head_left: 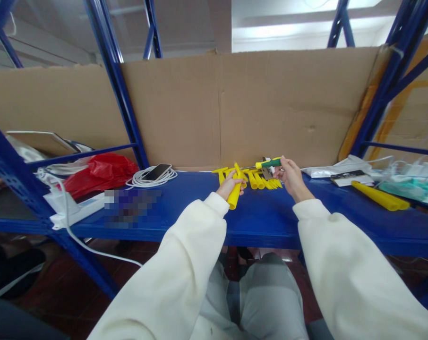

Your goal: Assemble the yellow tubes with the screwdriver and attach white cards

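Observation:
Wrapped round a yellow cone-shaped handle piece (pixel 234 198), my left hand (pixel 230 185) is over the middle of the blue shelf. My right hand (pixel 288 175) grips a screwdriver with a green and yellow handle (pixel 270 163); its thin shaft points left towards the yellow piece. Whether the tip touches the piece is too small to tell. Several more yellow pieces (pixel 258 181) lie in a row on the shelf between and behind my hands. A small greyish item (pixel 267 173) shows beside my right fingertips, its shape unclear.
On the left are a phone (pixel 158 172) on a coiled white cable (pixel 138 179), a red bag (pixel 100 174) and a white power strip (pixel 89 208). Two yellow tubes (pixel 380 196) and white packets (pixel 336 167) lie right. Cardboard (pixel 270 104) stands behind; blue posts (pixel 124 108) flank the shelf.

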